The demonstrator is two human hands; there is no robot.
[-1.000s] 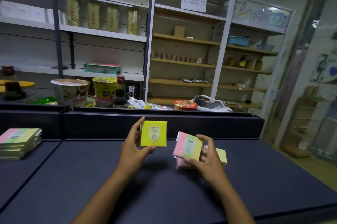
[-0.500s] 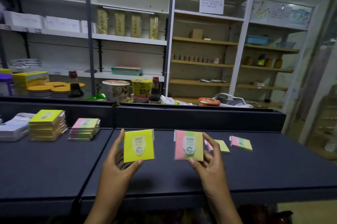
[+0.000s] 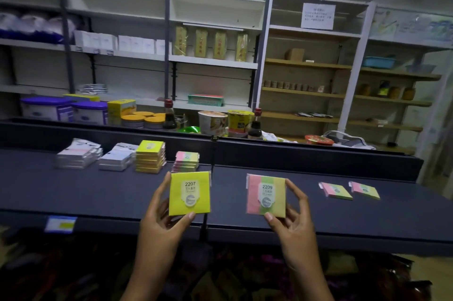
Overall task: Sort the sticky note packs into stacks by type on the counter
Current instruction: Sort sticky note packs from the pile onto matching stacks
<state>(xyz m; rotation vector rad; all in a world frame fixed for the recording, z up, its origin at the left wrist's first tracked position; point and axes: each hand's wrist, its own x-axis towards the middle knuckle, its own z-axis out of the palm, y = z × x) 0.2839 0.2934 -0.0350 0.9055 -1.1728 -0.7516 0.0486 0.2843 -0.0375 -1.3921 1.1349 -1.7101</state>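
My left hand point(image 3: 160, 224) pinches a plain yellow sticky note pack point(image 3: 190, 193) labelled 2207, held upright above the counter's front edge. My right hand point(image 3: 293, 223) pinches a pink, green and yellow striped pack point(image 3: 266, 195) labelled 2209. On the dark counter point(image 3: 110, 192) behind my left hand stand a stack of yellow packs point(image 3: 150, 156) and a stack of striped packs point(image 3: 186, 161). Further left lie two piles of pale wrapped packs point(image 3: 78, 153) point(image 3: 117, 157). Two loose striped packs point(image 3: 335, 190) point(image 3: 365, 189) lie flat at the right.
A raised dark ledge point(image 3: 306, 156) runs along the counter's back. Behind it stand tubs point(image 3: 66, 109), tins, sauce bottles point(image 3: 169, 115) and noodle cups point(image 3: 212, 121). Shelving point(image 3: 213, 60) fills the wall. A label point(image 3: 60, 224) hangs on the counter's front edge.
My view has swung left and pulled back, bringing the sorted stacks into sight. Both hands keep their packs, now held further apart and nearer the counter's front edge.
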